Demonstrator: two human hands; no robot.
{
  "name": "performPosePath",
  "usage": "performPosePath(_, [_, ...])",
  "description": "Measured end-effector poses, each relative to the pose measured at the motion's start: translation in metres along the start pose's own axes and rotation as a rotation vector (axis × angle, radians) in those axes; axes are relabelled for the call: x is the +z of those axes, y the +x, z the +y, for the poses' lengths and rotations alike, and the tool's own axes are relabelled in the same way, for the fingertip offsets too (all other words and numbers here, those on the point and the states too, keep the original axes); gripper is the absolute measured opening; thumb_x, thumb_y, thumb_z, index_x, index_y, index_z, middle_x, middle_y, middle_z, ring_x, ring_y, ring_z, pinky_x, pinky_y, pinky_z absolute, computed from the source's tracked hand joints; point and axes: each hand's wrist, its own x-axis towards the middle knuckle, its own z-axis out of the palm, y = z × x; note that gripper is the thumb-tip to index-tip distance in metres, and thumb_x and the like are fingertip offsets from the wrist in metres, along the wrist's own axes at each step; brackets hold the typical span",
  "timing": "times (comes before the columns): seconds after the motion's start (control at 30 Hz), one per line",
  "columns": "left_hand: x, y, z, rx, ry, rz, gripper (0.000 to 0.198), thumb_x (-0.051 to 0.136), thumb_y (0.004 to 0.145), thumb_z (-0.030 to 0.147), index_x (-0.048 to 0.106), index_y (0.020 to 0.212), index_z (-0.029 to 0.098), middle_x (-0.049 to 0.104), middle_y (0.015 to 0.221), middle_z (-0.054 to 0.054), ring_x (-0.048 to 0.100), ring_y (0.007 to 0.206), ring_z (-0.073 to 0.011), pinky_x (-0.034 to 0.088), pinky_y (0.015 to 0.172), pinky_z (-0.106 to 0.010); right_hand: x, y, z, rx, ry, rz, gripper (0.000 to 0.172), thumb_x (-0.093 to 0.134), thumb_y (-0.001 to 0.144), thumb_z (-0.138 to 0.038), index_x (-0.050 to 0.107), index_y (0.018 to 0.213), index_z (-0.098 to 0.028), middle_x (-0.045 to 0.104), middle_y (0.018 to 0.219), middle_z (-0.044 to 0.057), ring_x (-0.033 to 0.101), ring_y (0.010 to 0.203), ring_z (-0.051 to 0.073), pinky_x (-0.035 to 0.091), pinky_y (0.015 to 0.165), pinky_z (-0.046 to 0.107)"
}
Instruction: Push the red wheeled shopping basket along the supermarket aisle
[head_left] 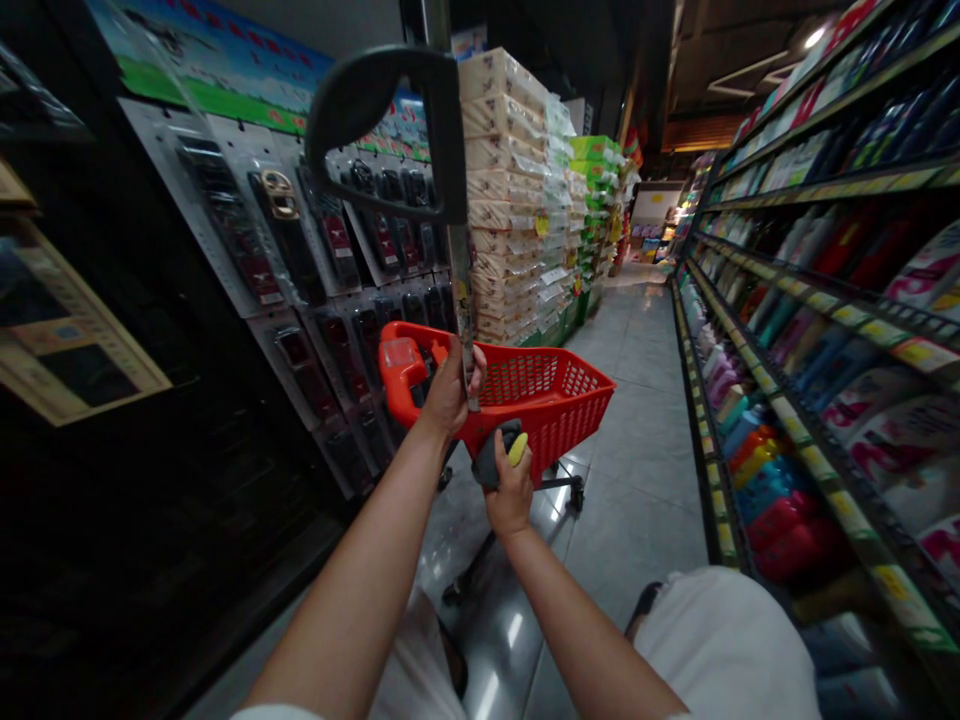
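Observation:
My left hand [448,388] is wrapped round the lower part of a worn, upright metal pole [458,280]. Near the pole's top, a dark grey loop-shaped handle [448,130] sticks out to the left. Just below and to the right, my right hand [511,498] is closed on a dark grey cloth [489,462]; a small yellow piece [517,449] shows at its fingers, its kind unclear. Right behind both hands stands a red plastic shopping cart [574,415] with a perforated basket and black castors. The pole's lower end is hidden near the hands and cart.
Blister-packed belts [281,225] hang on a panel at left. Stacked tissue packs [502,200] and green packages [596,190] line the aisle beyond the cart. Shelves of bottles [847,300] run along the right. Tiled floor [637,400] lies between. A white-clothed knee [727,645] is at lower right.

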Motion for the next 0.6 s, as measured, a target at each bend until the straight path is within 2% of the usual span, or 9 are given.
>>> performPosePath(0.07, [0.000, 0.001, -0.001, 0.003, -0.004, -0.004, 0.055, 0.047, 0.080, 0.069, 0.056, 0.066, 0.016, 0.038, 0.041, 0.006, 0.032, 0.036, -0.0043, 0.028, 0.039, -0.015, 0.001, -0.003, 0.003, 0.020, 0.036, -0.004, 0.080, 0.048, 0.068, -0.001, 0.038, 0.143, -0.029, 0.033, 0.136, 0.014, 0.045, 0.121, 0.031, 0.044, 0.094, 0.043])
performPosePath(0.2, [0.000, 0.001, 0.000, -0.006, 0.010, 0.015, 0.056, 0.046, 0.080, 0.070, 0.056, 0.066, 0.017, 0.038, 0.042, 0.006, 0.034, 0.036, -0.0044, 0.030, 0.039, -0.015, -0.003, 0.011, -0.021, -0.002, 0.077, 0.069, 0.080, 0.047, 0.071, -0.002, 0.032, 0.146, -0.028, 0.032, 0.134, 0.014, 0.043, 0.124, 0.029, 0.042, 0.097, 0.041])
performPosePath(0.27, [0.001, 0.002, 0.000, -0.009, 0.008, 0.017, 0.056, 0.046, 0.080, 0.070, 0.056, 0.066, 0.017, 0.038, 0.041, 0.006, 0.034, 0.036, -0.0043, 0.029, 0.038, -0.015, 0.003, 0.012, -0.027, 0.007, 0.069, 0.097, 0.080, 0.047, 0.072, -0.004, 0.029, 0.147, -0.027, 0.028, 0.136, 0.015, 0.040, 0.126, 0.030, 0.041, 0.098, 0.042])
performPosePath(0.37, [0.001, 0.003, 0.001, -0.015, 0.002, 0.017, 0.056, 0.047, 0.079, 0.070, 0.056, 0.065, 0.017, 0.038, 0.041, 0.006, 0.032, 0.035, -0.0043, 0.027, 0.037, -0.016, 0.023, -0.009, -0.013, 0.049, 0.043, 0.064, 0.085, 0.048, 0.069, -0.001, 0.028, 0.147, -0.027, 0.024, 0.141, 0.016, 0.037, 0.129, 0.031, 0.039, 0.100, 0.043])
performPosePath(0.47, [0.002, 0.006, 0.001, -0.002, -0.012, 0.004, 0.056, 0.049, 0.078, 0.070, 0.056, 0.065, 0.017, 0.038, 0.039, 0.006, 0.031, 0.034, -0.0046, 0.026, 0.036, -0.016, 0.041, -0.034, 0.006, 0.196, 0.051, 0.033, 0.093, 0.046, 0.063, 0.004, 0.023, 0.149, -0.025, 0.027, 0.141, 0.018, 0.037, 0.130, 0.031, 0.040, 0.099, 0.044])
performPosePath(0.53, [0.003, 0.007, 0.000, -0.007, -0.021, 0.004, 0.055, 0.048, 0.079, 0.070, 0.056, 0.064, 0.017, 0.037, 0.039, 0.007, 0.031, 0.033, -0.0046, 0.026, 0.036, -0.016, 0.042, -0.036, 0.003, 0.265, 0.098, 0.042, 0.095, 0.045, 0.063, 0.004, 0.019, 0.150, -0.022, 0.029, 0.140, 0.019, 0.037, 0.130, 0.031, 0.039, 0.100, 0.044])
performPosePath(0.6, [0.004, 0.009, 0.000, -0.023, -0.023, 0.015, 0.055, 0.047, 0.080, 0.069, 0.056, 0.064, 0.017, 0.037, 0.038, 0.007, 0.032, 0.032, -0.0046, 0.026, 0.035, -0.016, 0.039, -0.025, -0.012, 0.244, 0.157, 0.067, 0.092, 0.046, 0.066, 0.002, 0.018, 0.150, -0.022, 0.027, 0.142, 0.019, 0.036, 0.133, 0.030, 0.037, 0.102, 0.044])
